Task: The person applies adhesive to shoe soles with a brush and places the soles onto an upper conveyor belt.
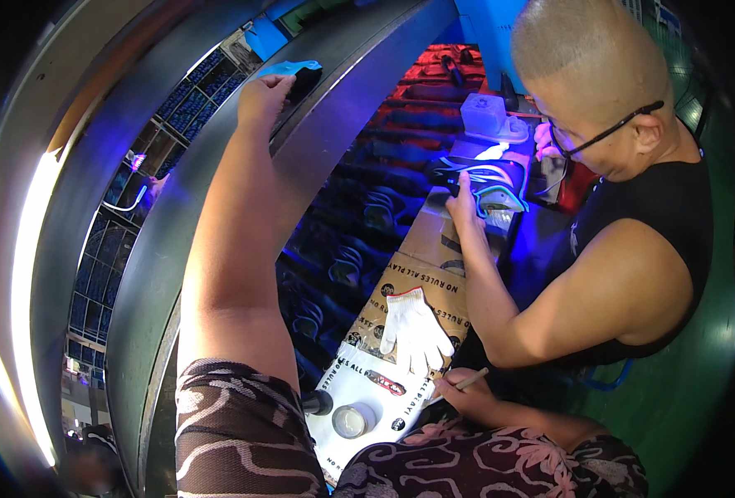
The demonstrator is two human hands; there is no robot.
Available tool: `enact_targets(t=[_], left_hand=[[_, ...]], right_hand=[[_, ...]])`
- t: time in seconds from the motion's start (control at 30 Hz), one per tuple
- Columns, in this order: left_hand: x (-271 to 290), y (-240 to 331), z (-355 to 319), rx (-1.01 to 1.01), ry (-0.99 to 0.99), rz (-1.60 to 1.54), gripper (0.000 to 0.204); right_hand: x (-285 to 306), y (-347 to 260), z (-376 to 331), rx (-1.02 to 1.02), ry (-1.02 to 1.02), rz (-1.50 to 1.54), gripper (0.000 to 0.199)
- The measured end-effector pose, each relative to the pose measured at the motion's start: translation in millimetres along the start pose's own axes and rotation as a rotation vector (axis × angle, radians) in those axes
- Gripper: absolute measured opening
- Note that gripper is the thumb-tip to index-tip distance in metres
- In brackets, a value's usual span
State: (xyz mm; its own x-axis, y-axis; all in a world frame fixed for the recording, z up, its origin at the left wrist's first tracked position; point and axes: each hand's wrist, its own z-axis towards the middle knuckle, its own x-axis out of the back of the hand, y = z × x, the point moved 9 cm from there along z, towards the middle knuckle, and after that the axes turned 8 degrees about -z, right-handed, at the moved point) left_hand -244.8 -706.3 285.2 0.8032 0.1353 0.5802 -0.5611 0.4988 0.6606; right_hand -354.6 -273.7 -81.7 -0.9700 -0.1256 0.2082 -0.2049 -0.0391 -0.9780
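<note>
My left arm reaches far up and to the left. At the top of the dark curved machine housing, my left hand (pixel 266 93) pinches a light-blue and black piece (pixel 299 70), which looks like a shoe part. Low and right of centre, my right hand (pixel 464 397) is closed around a slim pale stick (pixel 472 378), maybe a brush handle; its far end cannot be made out. Close by that hand lies a white knit glove (pixel 417 330) with a red cuff edge. A round jar (pixel 353 420) with pale contents stands left of the same hand.
Taped cardboard (pixel 434 280) covers a narrow ledge beside a conveyor (pixel 367 216) carrying several dark shoe parts. A co-worker (pixel 633 249) at the right handles a shoe part (pixel 500 187) under violet light. Beyond stands a translucent plastic box (pixel 484 116). The housing (pixel 359 75) rises at left.
</note>
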Motion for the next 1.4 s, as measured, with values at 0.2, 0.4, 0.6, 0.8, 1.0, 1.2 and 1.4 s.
enact_targets(t=[0.2, 0.4, 0.6, 0.8, 1.0, 1.2, 1.4], left_hand=[[15, 7, -6, 0.138, 0.213, 0.023, 0.059], [29, -53, 9, 0.418, 0.094, 0.024, 0.081], [-3, -26, 0, 0.442, 0.001, 0.083, 0.094], [0, -68, 22, 0.513, -0.054, 0.128, 0.095], [-47, -33, -1, 0.549, -0.397, -0.1, 0.098], [-21, -52, 9, 0.395, -0.218, 0.217, 0.07], [20, -35, -36, -0.084, -0.229, 0.803, 0.051]], right_hand=[[-1, 15, -1, -0.072, -0.006, 0.023, 0.031], [-7, 26, 1, -0.109, -0.03, 0.049, 0.032], [5, 17, 2, -0.099, 0.019, 0.046, 0.03], [-4, 25, 5, -0.168, -0.022, 0.051, 0.029], [10, 14, 10, -0.102, 0.04, 0.085, 0.027], [9, -3, 0, -0.034, 0.042, 0.037, 0.029], [-3, -32, -14, 0.132, 0.032, -0.037, 0.03]])
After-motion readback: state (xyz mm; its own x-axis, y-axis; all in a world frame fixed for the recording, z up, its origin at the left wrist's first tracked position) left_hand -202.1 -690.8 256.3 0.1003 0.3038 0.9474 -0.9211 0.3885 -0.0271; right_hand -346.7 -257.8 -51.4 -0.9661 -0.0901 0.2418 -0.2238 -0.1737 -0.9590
